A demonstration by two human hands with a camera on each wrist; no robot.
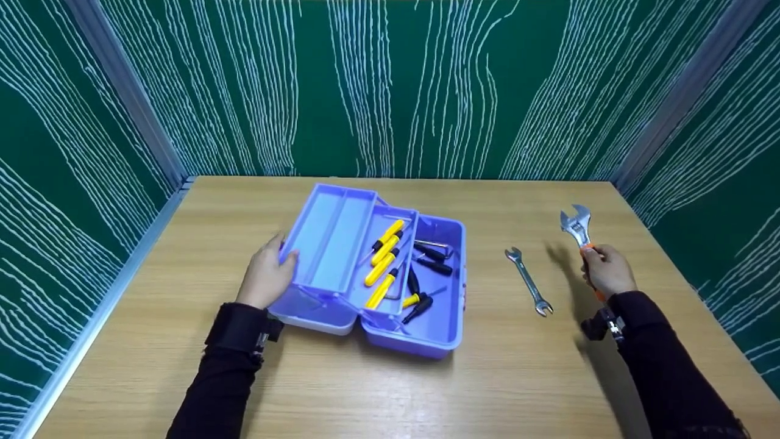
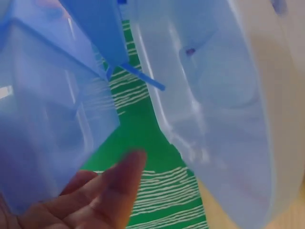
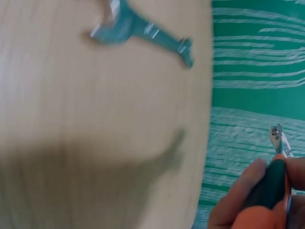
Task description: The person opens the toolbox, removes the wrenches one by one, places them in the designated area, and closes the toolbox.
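My left hand (image 1: 267, 275) holds the left side of a purple toolbox (image 1: 414, 349), thumb over the edge of its raised upper tray (image 1: 329, 238). In the left wrist view, the fingers (image 2: 102, 198) lie along the translucent tray (image 2: 52, 109), beside the toolbox's lower part (image 2: 224, 109). Off to the right, my right hand (image 1: 609, 271) grips an adjustable wrench (image 1: 577, 224) by its orange and dark handle (image 3: 267, 191), jaw end pointing away from me. A silver open-end wrench (image 1: 529, 281) lies on the table between the toolbox and that hand.
Several yellow-handled screwdrivers (image 1: 381, 270) lie in the toolbox's middle tray. Black-handled tools (image 1: 434, 266) and hex keys sit in the bottom compartment. The wooden table (image 1: 487, 390) is bounded by green walls with white lines (image 1: 402, 91) at the back and sides.
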